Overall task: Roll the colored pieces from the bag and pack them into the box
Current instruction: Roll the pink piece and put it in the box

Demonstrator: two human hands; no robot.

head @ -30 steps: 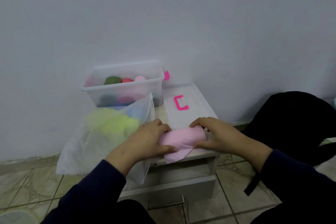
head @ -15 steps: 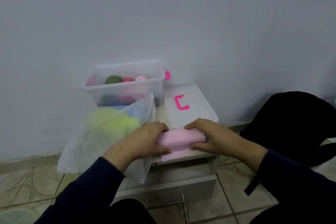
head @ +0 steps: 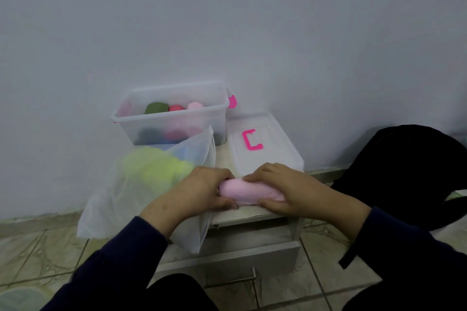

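A pale pink piece (head: 246,190), rolled into a thick cylinder, lies on the front of a small cabinet top (head: 250,214). My left hand (head: 202,193) grips its left end and my right hand (head: 283,189) grips its right end, fingers curled over the top and thumbs along the near side. A translucent white bag (head: 131,192) with yellow-green and blue pieces inside sits to the left. Behind it stands a clear plastic box (head: 174,118) holding green, red and pink rolls.
The box's clear lid (head: 262,144) with a pink handle lies flat behind my right hand. A drawer (head: 235,257) below the cabinet top stands slightly open. A black bag (head: 404,174) sits on the tiled floor at the right. The wall is close behind.
The pink piece's loose flap at the cabinet's front edge has been rolled in, so it is now a tight cylinder. Both hands have shifted slightly away from me with it.
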